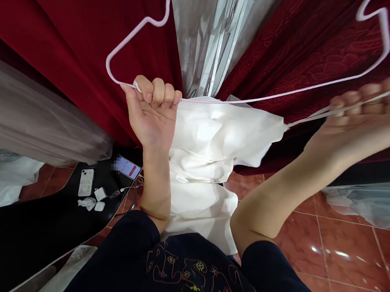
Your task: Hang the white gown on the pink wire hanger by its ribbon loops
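My left hand (pixel 153 111) is closed around the lower left end of a pale pink clothes hanger (pixel 127 39), raised in front of me. A bit of white shows by its fingertips. From the hanger's bottom bar down to my lap runs a white garment (pixel 204 205), creased and folded. At its upper right corner a thin white strap (pixel 306 121) is drawn taut. My right hand (pixel 367 105), a little blurred, holds this strap, which crosses its bent fingers. The hanger's top lies outside the view.
Dark red curtains (pixel 90 16) hang ahead, with sheer grey fabric (pixel 196 38) between them. On the left, a black seat or bench (pixel 51 215) bears a lit phone (pixel 129 168), a white phone (pixel 86 182), a charger (pixel 100 194) and a small white case (pixel 99 206). Red tiles (pixel 342 247) cover the floor.
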Demonstrator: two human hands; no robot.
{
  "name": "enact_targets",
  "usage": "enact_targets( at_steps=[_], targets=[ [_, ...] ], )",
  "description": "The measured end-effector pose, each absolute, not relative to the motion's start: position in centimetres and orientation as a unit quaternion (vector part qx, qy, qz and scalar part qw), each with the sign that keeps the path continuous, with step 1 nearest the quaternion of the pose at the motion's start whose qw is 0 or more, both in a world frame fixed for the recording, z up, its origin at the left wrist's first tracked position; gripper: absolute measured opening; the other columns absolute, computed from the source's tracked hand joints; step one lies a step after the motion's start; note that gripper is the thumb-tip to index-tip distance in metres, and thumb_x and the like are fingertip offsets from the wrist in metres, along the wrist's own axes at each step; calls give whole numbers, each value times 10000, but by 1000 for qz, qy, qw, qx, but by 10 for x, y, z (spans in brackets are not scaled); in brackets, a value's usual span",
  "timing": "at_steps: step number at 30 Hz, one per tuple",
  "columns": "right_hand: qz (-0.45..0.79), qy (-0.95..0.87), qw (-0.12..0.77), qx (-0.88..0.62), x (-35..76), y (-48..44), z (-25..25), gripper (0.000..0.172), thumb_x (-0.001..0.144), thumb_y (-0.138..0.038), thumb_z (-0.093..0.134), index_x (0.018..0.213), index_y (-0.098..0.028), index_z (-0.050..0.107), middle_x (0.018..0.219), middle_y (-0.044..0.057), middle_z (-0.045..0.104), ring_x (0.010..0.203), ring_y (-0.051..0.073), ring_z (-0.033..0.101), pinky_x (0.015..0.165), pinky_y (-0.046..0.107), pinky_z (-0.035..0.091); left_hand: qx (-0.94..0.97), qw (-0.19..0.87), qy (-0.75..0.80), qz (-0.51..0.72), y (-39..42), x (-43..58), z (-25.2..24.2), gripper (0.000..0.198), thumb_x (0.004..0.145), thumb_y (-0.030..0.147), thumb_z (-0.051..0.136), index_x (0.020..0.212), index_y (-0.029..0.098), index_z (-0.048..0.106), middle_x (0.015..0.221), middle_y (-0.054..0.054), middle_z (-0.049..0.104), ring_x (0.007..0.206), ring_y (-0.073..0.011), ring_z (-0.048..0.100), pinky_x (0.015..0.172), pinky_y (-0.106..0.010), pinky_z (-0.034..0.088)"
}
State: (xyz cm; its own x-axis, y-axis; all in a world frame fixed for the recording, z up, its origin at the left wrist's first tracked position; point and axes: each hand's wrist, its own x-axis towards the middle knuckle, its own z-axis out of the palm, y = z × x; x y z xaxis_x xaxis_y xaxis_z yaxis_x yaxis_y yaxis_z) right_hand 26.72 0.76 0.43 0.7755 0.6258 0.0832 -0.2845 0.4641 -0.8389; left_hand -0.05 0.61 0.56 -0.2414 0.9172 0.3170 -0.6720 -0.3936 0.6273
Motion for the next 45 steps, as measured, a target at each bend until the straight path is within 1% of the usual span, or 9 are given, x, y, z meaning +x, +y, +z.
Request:
enact_targets(
  at_steps=[5,10,16,21,26,34,36,39,45],
  targets=[
    [311,-332,788,-416,240,5,-23,458,883,-472,361,796,-97,608,759,68,619,686,113,651,646,256,541,343,509,210,761,9,-1,1,484,994,552,297,660,202,314,618,20,269,553,-120,422,639,-286,444],
    [366,-312,823,-301,214,6,-2,330,951,-356,267,973,-159,531,886,6,623,785,56,651,788,246,544,381,461,290,748,16,-1,-8,533,937,664,269,669,209,341,648,-3,392,696,-160,536,738,-304,494],
    [428,-250,855,-153,213,13,0,293,983,-368,214,803,-181,351,603,-47,202,480,20,303,537,162,357,342,564,161,734,14,-5,-6,428,1024,454,297,693,205,406,649,22,382,647,-106,531,872,-283,521],
    [452,-270,840,-130,218,16,-8,327,971,-440,244,784,-185,326,619,-46,121,498,43,199,526,181,270,324,621,155,697,8,-16,-8,402,1025,451,268,959,223,592,893,-7,607,991,-110,628,1038,-285,458],
    [420,-282,842,-186,223,15,-5,377,962,-504,196,792,-197,333,631,-38,96,503,60,139,523,199,236,359,592,268,670,1,-21,-24,354,975,454,389,1148,248,619,1224,-46,626,1104,-162,609,929,-251,493],
    [424,-296,828,-216,221,15,-8,361,965,-487,199,806,-196,341,638,-40,116,510,47,168,530,192,285,364,387,301,792,12,-47,-24,330,967,126,448,1065,315,700,857,27,625,653,-63,520,566,-232,410],
    [428,-298,828,-206,223,16,-9,329,959,-476,257,820,-198,365,637,-42,122,514,47,172,533,193,295,388,334,307,802,17,-54,-21,306,979,152,472,1050,347,696,981,64,665,877,-83,601,701,-248,465],
    [438,-301,828,-179,225,17,-11,270,941,-441,332,827,-203,388,633,-44,133,524,54,162,541,205,294,430,295,298,800,24,-57,-15,269,979,136,505,1071,312,687,1178,99,655,1296,-141,485,1082,-314,399],
    [451,-289,828,-165,222,18,-16,310,921,-497,383,827,-202,395,634,-45,145,522,56,165,553,212,275,522,265,315,747,28,-41,5,269,906,99,639,1156,195,666,1228,7,619,1244,-199,525,1126,-354,396]
  ],
)
